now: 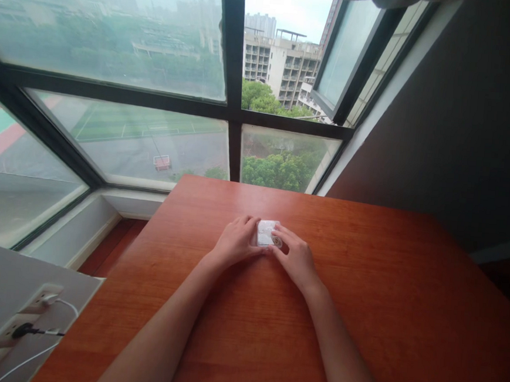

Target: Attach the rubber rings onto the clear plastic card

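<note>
A small white rectangular packet (266, 233) rests at the middle of the reddish-brown wooden table (388, 295), between my two hands. A roundish brownish mark or piece shows at its right end; too small to tell which. My left hand (237, 238) grips the packet's left side, with fingers along the far edge and thumb at the near edge. From the right, my right hand (295, 254) has its fingertips on the packet's top right part and its thumb at the near edge. Parts of both ends are hidden by the fingers.
Dark-framed windows (237, 116) stand behind the table, one pane swung outward at upper right. A grey wall (429, 110) rises on the right. At lower left, wall sockets (5, 330) hold a black plug (23, 330) and a white cable beside the table's edge.
</note>
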Tool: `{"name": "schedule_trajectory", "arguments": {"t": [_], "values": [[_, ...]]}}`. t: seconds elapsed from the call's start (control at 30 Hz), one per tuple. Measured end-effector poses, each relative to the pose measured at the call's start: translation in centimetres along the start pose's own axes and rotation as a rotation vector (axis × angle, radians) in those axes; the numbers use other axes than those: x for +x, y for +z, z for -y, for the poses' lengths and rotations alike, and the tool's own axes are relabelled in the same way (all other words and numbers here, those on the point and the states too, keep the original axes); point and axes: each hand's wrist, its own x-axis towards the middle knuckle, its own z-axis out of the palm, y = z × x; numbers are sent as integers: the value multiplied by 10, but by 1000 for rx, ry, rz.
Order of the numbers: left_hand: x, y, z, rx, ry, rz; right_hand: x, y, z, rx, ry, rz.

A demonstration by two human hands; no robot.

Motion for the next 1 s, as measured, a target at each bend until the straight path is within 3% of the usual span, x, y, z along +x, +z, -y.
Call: {"name": "schedule_trajectory", "arguments": {"t": [0.17, 0.7, 0.9, 1.0], "values": [[0, 0, 0, -6, 1, 2, 1, 1, -4, 27, 28, -38], [0, -8, 4, -104, 77, 60, -1, 1, 0, -1, 27, 19], [0, -4, 8, -76, 61, 41, -9, 6, 15, -181, -8, 67], [1, -3, 14, -163, 71, 66, -10, 15, 25, -283, 14, 7]]}}
